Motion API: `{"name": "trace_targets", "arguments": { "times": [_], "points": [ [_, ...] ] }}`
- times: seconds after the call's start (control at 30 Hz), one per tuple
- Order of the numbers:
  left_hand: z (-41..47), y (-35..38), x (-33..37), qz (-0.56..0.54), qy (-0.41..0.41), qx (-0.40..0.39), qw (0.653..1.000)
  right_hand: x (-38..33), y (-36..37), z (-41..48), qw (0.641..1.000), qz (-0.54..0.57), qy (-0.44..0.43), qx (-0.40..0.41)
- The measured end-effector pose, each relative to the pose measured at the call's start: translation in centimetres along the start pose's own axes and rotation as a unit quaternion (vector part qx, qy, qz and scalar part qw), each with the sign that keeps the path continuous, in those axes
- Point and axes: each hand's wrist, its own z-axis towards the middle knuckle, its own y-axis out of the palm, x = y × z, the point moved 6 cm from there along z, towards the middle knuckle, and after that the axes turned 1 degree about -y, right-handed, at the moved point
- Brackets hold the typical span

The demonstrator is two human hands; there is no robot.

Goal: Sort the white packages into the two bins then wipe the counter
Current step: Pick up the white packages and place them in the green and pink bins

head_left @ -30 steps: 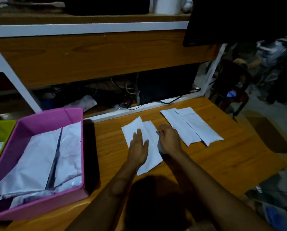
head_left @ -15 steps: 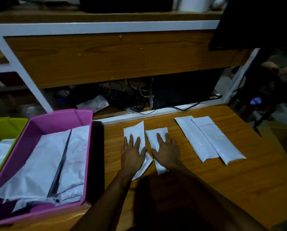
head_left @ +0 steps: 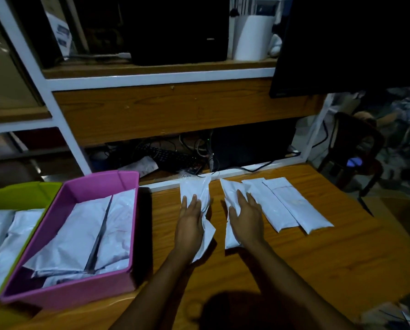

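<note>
Fingers (head_left: 194, 201) straight, slightly apart: left hand (head_left: 189, 226) flat on one crinkled white package (head_left: 194, 186), right hand (head_left: 247, 221) on a second package (head_left: 230, 188).

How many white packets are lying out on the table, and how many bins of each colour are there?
Loose white packages: 4
Pink bin: 1
Green bin: 1
Total: 6

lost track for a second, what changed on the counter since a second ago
The two overlapping packages were spread apart, leaving a gap. The left hand presses on the left package, and the right hand slid the right package rightward up to the right pair. The right hand was curled earlier and is now flat. The right pair, pink bin and green bin stayed put.
</note>
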Motion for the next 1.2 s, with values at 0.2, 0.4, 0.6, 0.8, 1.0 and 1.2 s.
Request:
{"name": "trace_targets", "arguments": {
  "times": [0.2, 0.4, 0.6, 0.8, 1.0, 1.2],
  "points": [
    [-3.3, -8.0, 5.7, -0.012, 0.046, 0.079, 0.996, -3.8, -5.7, -5.3, 0.992, 0.072, -0.051, 0.091],
    [-7.9, -15.3, 6.6, 0.018, 0.067, 0.127, 0.989, -10.1, -8.6, -11.3, 0.975, 0.146, -0.12, 0.113],
    [-12.0, -22.4, 3.9, 0.068, 0.044, 0.158, 0.984, -15.6, -8.4, -15.2, 0.968, 0.188, -0.149, 0.078],
    [-12.4, -27.0, -2.7, 0.129, -0.004, 0.131, 0.983, -21.2, -5.8, -16.2, 0.967, 0.18, -0.182, 0.011],
    [-9.7, -28.9, -9.0, 0.209, -0.037, 0.061, 0.975, -26.7, -1.2, -14.2, 0.971, 0.146, -0.185, -0.048],
    [-5.0, -27.3, -13.7, 0.242, -0.034, -0.01, 0.97, -30.6, 4.6, -11.2, 0.982, 0.083, -0.154, -0.073]
  ]
}}
